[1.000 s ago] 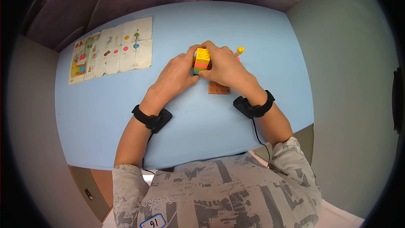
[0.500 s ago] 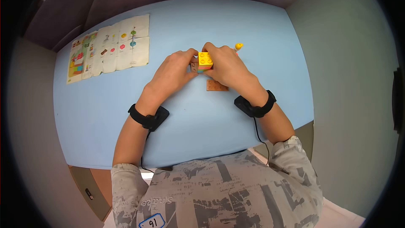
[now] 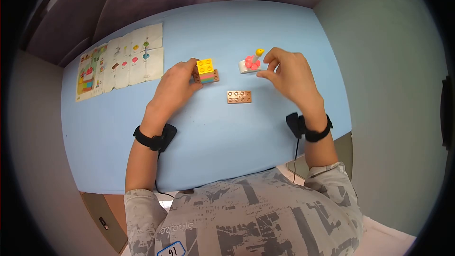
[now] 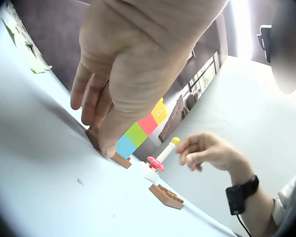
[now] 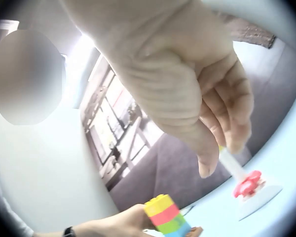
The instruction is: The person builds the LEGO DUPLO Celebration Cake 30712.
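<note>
My left hand [image 3: 171,89] grips a brown studded plate [image 3: 214,77] by its left end. On that plate stands a stack of bricks [image 3: 205,67]; the left wrist view shows its blue, green [image 4: 136,135], red and yellow layers from bottom to top. My right hand [image 3: 295,79], fingers loosely bent and apart, hovers beside a white piece [image 3: 244,67] that carries a pink flower [image 3: 252,63] and a candle with a yellow tip [image 3: 259,52]. It holds nothing. A second brown plate [image 3: 239,97] lies between the hands, nearer my body.
A creased picture sheet [image 3: 124,61] lies at the back left of the blue table [image 3: 204,149]. Black camera straps with cables circle both wrists. Grey walls or panels flank the table, and a dark purple-grey surface stands behind it.
My left hand and the stack on its plate have moved left. My right hand has let go of the stack and moved right, uncovering the white piece with the flower and candle.
</note>
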`<state>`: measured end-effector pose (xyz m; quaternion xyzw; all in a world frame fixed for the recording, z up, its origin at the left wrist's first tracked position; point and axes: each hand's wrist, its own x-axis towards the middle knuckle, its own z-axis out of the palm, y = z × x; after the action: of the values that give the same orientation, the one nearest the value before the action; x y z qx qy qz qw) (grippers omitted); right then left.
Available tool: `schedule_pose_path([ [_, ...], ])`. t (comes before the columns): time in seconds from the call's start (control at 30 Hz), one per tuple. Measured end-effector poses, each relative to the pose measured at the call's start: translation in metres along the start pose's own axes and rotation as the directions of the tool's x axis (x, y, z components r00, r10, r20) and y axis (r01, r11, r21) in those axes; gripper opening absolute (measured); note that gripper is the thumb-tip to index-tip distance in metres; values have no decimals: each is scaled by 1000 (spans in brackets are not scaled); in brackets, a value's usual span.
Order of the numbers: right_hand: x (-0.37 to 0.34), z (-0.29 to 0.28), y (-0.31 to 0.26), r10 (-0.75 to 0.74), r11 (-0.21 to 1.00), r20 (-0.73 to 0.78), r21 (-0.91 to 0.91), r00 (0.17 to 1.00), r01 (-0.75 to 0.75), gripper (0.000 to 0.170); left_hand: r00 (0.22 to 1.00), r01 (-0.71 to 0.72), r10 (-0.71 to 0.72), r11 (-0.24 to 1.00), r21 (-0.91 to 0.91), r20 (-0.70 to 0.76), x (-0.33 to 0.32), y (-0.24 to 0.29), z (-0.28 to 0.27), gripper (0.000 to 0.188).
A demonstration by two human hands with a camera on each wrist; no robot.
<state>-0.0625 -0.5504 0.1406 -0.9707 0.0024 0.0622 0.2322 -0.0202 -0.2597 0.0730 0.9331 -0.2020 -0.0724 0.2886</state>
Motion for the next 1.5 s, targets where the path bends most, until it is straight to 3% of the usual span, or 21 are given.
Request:
schedule_pose_path([
  [0.1,21,30,38,-159,980,-191,91,969,179,55,997,-43,45,999,33,-68,-8,-3,-5,61],
  [0.2,35,49,40,-214,968,-193,89,958,234,47,987,-19,31,996,83,-155,-19,8,-20,64],
  [0.23,40,52,40,-187,975,-159,87,969,203,45,984,8,10,995,98,-179,-23,14,-27,64],
  [0.43,47,53,34,-101,988,-67,108,993,107,38,929,-192,204,979,68,-308,-34,26,-32,57],
  [0.53,31,36,20,-117,962,-83,237,990,134,35,910,-303,281,953,-26,-305,-36,36,-22,54],
  [0.7,-2,12,-10,-286,832,-49,484,957,273,35,942,-291,250,941,-175,-222,-36,58,-6,54],
  [0.77,-9,11,-15,-291,811,-33,522,956,265,34,957,-267,237,944,-195,-167,-34,63,-3,52],
  [0.97,-12,27,-13,-278,715,-54,655,959,244,30,926,-334,317,941,-51,-206,-37,48,3,45],
  [1.03,-11,30,-7,-228,659,-47,728,973,189,30,945,-292,272,952,-92,-181,-42,43,0,43],
  [1.13,-5,42,6,-263,814,6,538,965,219,34,965,-234,217,967,-106,-149,-52,39,-11,41],
  [1.23,-10,61,11,-187,963,114,217,976,159,37,981,-180,174,981,-72,-82,-56,29,-18,40],
  [1.5,-16,70,13,-235,968,50,99,971,230,36,987,-156,158,983,-101,5,-57,28,-15,38],
])
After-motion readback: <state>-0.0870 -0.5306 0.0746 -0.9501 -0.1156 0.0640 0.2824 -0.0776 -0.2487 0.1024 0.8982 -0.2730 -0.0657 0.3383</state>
